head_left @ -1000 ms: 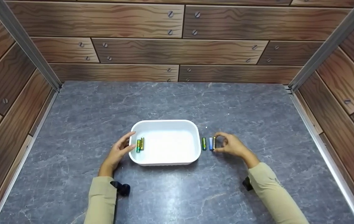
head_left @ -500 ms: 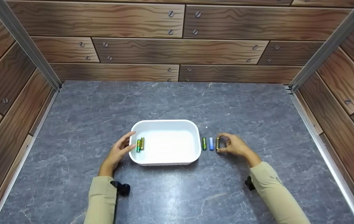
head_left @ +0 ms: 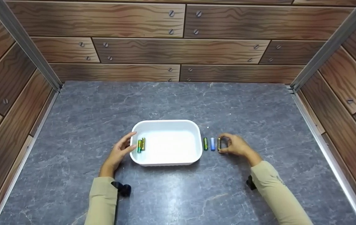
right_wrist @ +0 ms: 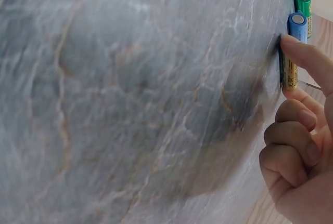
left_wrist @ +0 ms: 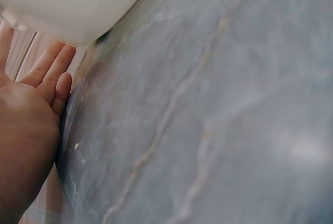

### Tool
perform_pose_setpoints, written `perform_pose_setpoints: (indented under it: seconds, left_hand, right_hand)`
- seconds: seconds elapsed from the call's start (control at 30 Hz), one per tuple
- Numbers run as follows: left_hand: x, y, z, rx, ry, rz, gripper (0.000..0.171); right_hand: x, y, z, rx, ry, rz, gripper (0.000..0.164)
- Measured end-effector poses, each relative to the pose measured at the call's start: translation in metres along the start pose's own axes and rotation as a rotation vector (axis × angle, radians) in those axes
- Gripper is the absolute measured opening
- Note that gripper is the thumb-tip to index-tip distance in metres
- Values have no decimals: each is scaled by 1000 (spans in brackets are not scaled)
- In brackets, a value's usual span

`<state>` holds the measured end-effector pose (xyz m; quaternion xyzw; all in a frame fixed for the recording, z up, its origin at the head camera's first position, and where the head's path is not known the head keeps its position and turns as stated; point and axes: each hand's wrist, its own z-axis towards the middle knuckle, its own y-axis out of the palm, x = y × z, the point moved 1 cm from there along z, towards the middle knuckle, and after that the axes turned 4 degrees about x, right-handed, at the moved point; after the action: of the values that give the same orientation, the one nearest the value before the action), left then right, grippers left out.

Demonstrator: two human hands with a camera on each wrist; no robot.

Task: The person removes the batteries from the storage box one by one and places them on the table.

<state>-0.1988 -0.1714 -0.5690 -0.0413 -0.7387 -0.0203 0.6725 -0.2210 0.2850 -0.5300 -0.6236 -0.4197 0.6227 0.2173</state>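
We see a long, creased, khaki-beige cloth sleeve (head_left: 103,200) above the bare left hand (head_left: 115,155), a matching khaki-beige sleeve (head_left: 278,193) above the bare right hand (head_left: 236,146), a rounded black wrist device (head_left: 124,190) and a partly hidden, blocky black one (head_left: 251,183).

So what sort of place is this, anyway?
Probably a staged work booth: plank-patterned walls on three visible sides, grey posts at two corners, and a marbled table between them.
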Motion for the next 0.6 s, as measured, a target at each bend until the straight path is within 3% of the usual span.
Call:
perform_pose_setpoints:
  seconds: [0.6]
  left_hand:
    - [1, 0, 0, -2, -17, 27, 54]
  right_hand:
    - [-6, -5, 0, -20, 14, 33, 63]
